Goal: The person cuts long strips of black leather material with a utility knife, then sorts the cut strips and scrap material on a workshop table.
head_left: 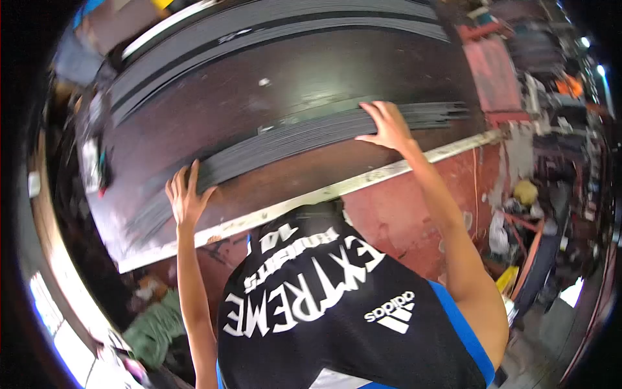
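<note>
The bundle of thin grey strips (pixel 285 141) lies flat on the dark worktop (pixel 311 68), running lengthwise near its pale front edge (pixel 372 176) and slightly slanted to it. Each strip looks slim and probably bends easily along its length; together they likely have some weight and may slide over one another, since the ends at the right are staggered and those at the left blur and fan out. The sounder hold would be across the full width, thumb on the near side and fingers on the far side, at two well-separated places, so that the middle does not sag.

The left hand (pixel 186 202) is spread at the left part of the bundle, the right hand (pixel 390 129) spread across its right part, thumb toward the near side; neither is pinching a strip that can be made out. The long middle stretch lies between them. Beyond, more long strips (pixel 337 24) lie along the far side, with a small white scrap (pixel 264 82) in between.
</note>
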